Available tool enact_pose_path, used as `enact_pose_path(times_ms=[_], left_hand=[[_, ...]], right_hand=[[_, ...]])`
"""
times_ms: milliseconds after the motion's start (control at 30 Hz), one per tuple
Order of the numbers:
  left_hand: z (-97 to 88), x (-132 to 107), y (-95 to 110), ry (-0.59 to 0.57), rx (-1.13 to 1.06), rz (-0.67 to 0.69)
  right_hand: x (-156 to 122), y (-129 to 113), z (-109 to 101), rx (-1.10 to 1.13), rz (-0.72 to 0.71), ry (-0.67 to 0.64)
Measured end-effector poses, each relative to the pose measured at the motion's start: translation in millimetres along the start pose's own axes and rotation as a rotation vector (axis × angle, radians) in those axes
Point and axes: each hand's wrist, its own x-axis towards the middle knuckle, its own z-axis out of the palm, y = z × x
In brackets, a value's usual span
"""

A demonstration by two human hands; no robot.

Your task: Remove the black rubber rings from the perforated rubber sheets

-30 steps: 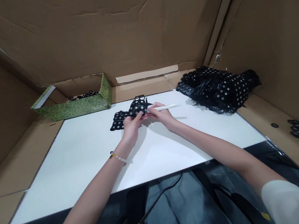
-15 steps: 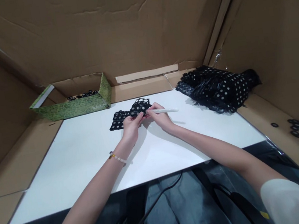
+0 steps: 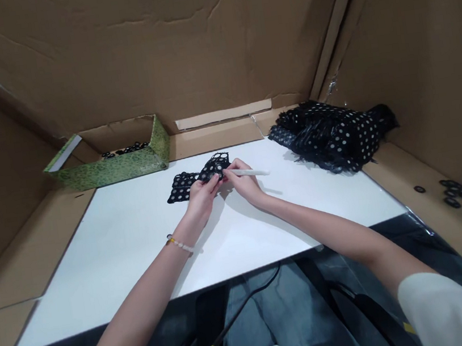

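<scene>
I see the left hand (image 3: 202, 197) pinching a black dotted strip (image 3: 184, 185) closed, and the right hand (image 3: 245, 183) holding a white stick (image 3: 254, 172) against it, above a white board (image 3: 101, 288).

Left hand (image 3: 202, 196) and right hand (image 3: 244, 183) curled and close together, left arm (image 3: 133, 301) and right arm (image 3: 329, 233) stretched forward, angled inward
</scene>
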Motion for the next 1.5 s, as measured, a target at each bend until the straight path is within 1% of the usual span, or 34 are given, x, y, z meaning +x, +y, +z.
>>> enact_pose_path(times_ms=[100,167,233,333,400,467,533,567,767,867,933,1067,1167,1233,1367,1500], left_hand=[[0.9,0,2,0.017,0.003,0.031],[0.1,1,4,0.03,0.053,0.097],[-2.8,0,6,0.064,0.184,0.216],[-9.7,-1,12,0.106,0.48,0.436],[-13.8,-2,15,0.078,0.635,0.53],[-15.5,-2,17,0.039,0.695,0.567],[-14.2,-1,18,0.003,0.654,0.542],[-12.6,0,18,-0.021,0.594,0.495],[-3.6,0,17,-0.264,0.009,-0.004],[-3.4,-2,20,-0.351,-0.19,-0.153],[-3.6,-3,22,-0.368,-0.252,-0.203],[-3.3,-5,24,-0.365,-0.281,-0.241],[-2.9,-5,23,-0.369,-0.271,-0.231],[-2.6,-5,21,-0.352,-0.23,-0.195],[-2.2,-4,14,-0.285,-0.078,-0.094],[-3.0,-2,10,-0.256,-0.025,-0.062]], right_hand=[[1,-2,0,0.082,0.028,-0.021],[3,-4,0,0.186,0.06,-0.041],[6,-7,-2,0.28,0.097,-0.053],[10,-15,-8,0.408,0.131,-0.046],[13,-20,-13,0.49,0.137,-0.05],[16,-25,-17,0.541,0.15,-0.061],[18,-27,-19,0.564,0.17,-0.07],[19,-27,-20,0.572,0.178,-0.073],[18,-24,-18,0.592,0.2,-0.137],[17,-22,-17,0.588,0.24,-0.135],[16,-21,-17,0.597,0.263,-0.127],[16,-22,-17,0.646,0.279,-0.129],[16,-22,-17,0.659,0.294,-0.13],[16,-21,-16,0.658,0.297,-0.133],[16,-18,-16,0.665,0.295,-0.128],[16,-18,-16,0.67,0.304,-0.123]])
